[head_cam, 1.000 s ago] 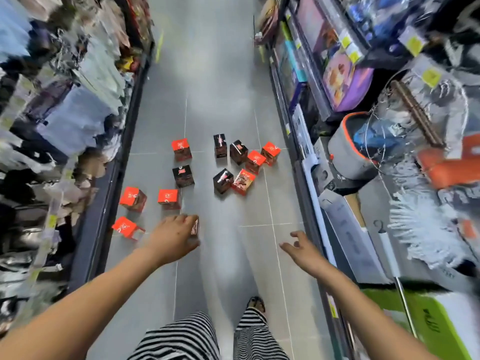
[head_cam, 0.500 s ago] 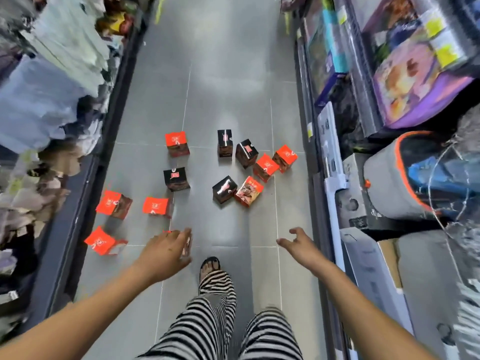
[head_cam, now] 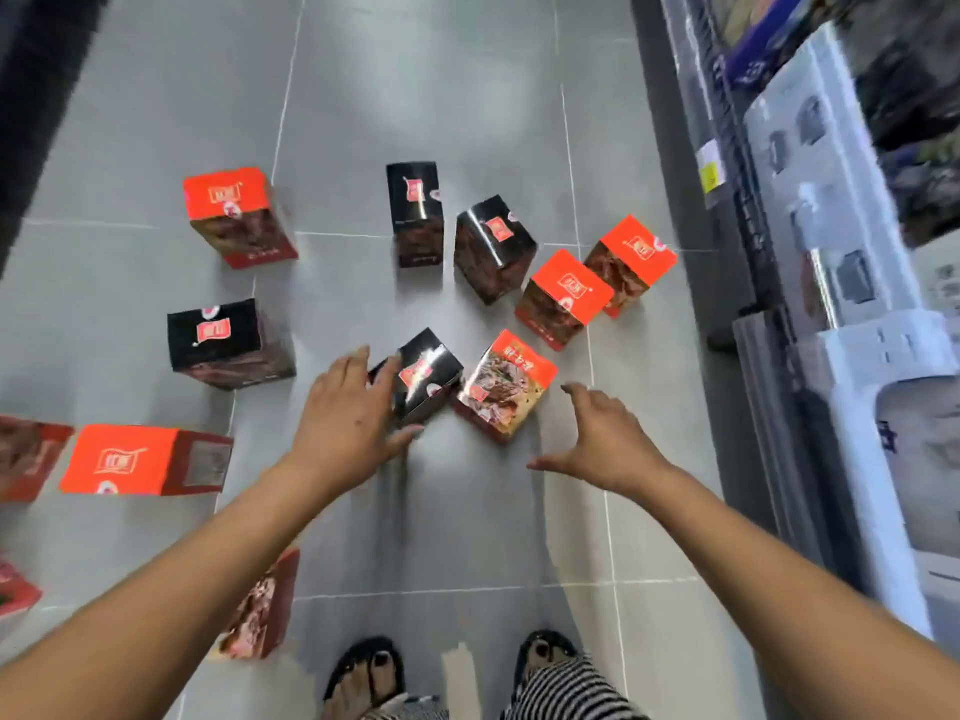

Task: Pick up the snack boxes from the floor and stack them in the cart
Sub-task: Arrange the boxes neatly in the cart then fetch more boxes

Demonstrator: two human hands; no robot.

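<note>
My left hand (head_cam: 348, 413), arm outstretched, spreads its fingers wide around the near corner of a black snack box (head_cam: 434, 371) on the floor (head_cam: 467, 122); whether they touch, I cannot tell. My right hand (head_cam: 602, 439) hovers open and empty beside the red box (head_cam: 511, 381) lying alongside.

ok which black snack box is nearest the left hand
The black cardboard box at the left hand's fingertips, beside the tilted red box; others sit farther off.

Floor (head_cam: 415, 96): grey tiles, pale grout.
Landmark: black-topped box (head_cam: 431, 371), upright.
Right of it: printed box (head_cam: 506, 387) on its side (touching it, I think).
Beyond it: two black boxes (head_cam: 415, 213), two orange-topped boxes (head_cam: 566, 298).
Left of it: lone black box (head_cam: 223, 340), more orange boxes (head_cam: 124, 459).
</note>
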